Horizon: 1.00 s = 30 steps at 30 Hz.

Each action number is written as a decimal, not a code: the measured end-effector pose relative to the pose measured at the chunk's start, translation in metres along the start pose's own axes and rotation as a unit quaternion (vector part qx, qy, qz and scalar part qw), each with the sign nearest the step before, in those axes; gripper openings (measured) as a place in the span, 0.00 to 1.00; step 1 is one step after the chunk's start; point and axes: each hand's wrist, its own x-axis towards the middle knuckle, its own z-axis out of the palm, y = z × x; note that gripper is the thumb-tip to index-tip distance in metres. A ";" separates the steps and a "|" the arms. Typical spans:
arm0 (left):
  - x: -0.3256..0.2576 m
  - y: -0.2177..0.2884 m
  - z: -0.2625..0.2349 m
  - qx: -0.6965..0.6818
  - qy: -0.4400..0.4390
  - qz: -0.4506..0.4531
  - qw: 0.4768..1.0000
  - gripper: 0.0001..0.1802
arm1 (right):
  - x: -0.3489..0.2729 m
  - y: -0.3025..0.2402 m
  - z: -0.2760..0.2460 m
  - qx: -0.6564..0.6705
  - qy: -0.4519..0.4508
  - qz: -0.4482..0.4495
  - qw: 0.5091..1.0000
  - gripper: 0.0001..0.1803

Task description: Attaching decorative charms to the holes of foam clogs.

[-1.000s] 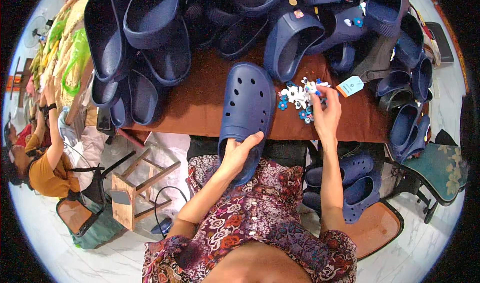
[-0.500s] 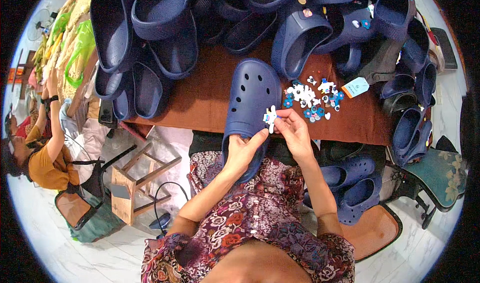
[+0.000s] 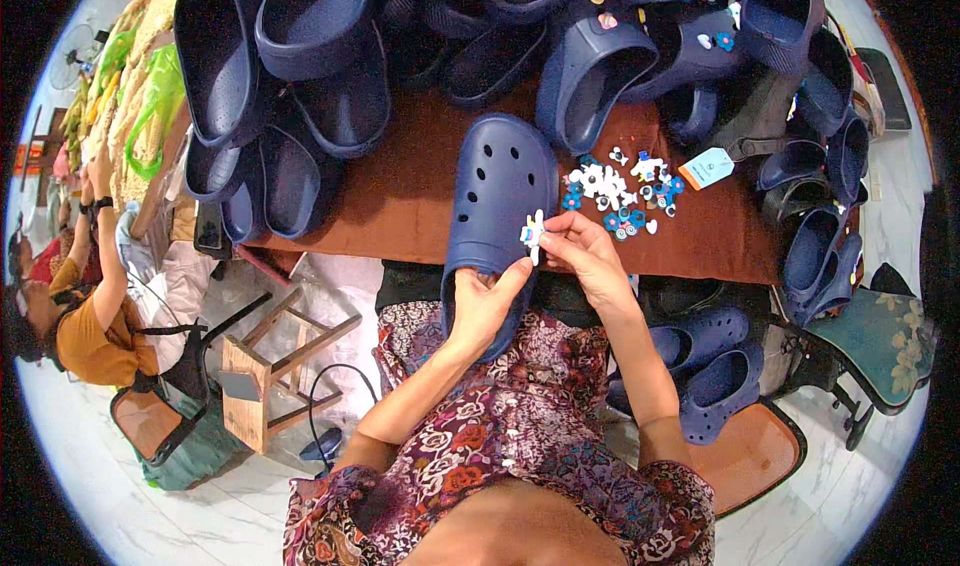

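Observation:
A navy blue clog (image 3: 490, 191) with round holes in its upper lies toe-away at the table's front edge. The fingers of my left hand (image 3: 484, 311) are inside its opening and its thumb reaches outside along the right edge, so I grip the clog from within. Between thumb and fingertips, my right hand (image 3: 590, 261) pinches a white figure-shaped shoe charm (image 3: 532, 234) at the clog's right side, close to my left thumb. A heap of white and blue charms (image 3: 605, 186), some flower-shaped, lies on the table to the right of the clog.
Many navy clogs (image 3: 320, 26) crowd the back and both sides of the brown-covered table (image 3: 400, 206). A blue and orange tag (image 3: 707, 168) lies right of the charms. More clogs (image 3: 715, 386) and a chair (image 3: 870, 336) stand lower right. A wooden stool (image 3: 250, 396) and another person (image 3: 95, 331) are at left.
My right hand has turned the white charm slightly and shifted it a little left along the clog's side. My left hand stays in the clog. The whole view has shifted slightly.

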 end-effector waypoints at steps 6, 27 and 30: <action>0.000 -0.006 -0.003 -0.001 0.010 -0.018 1.000 0.23 | 0.002 0.008 -0.005 0.043 -0.028 0.026 0.998 0.08; 0.006 0.003 -0.007 -0.021 0.028 -0.060 0.998 0.20 | -0.004 0.016 0.020 0.005 0.054 -0.060 0.997 0.09; 0.009 0.007 -0.009 -0.026 0.026 -0.063 0.997 0.16 | -0.005 0.019 0.022 -0.034 0.070 -0.085 0.993 0.09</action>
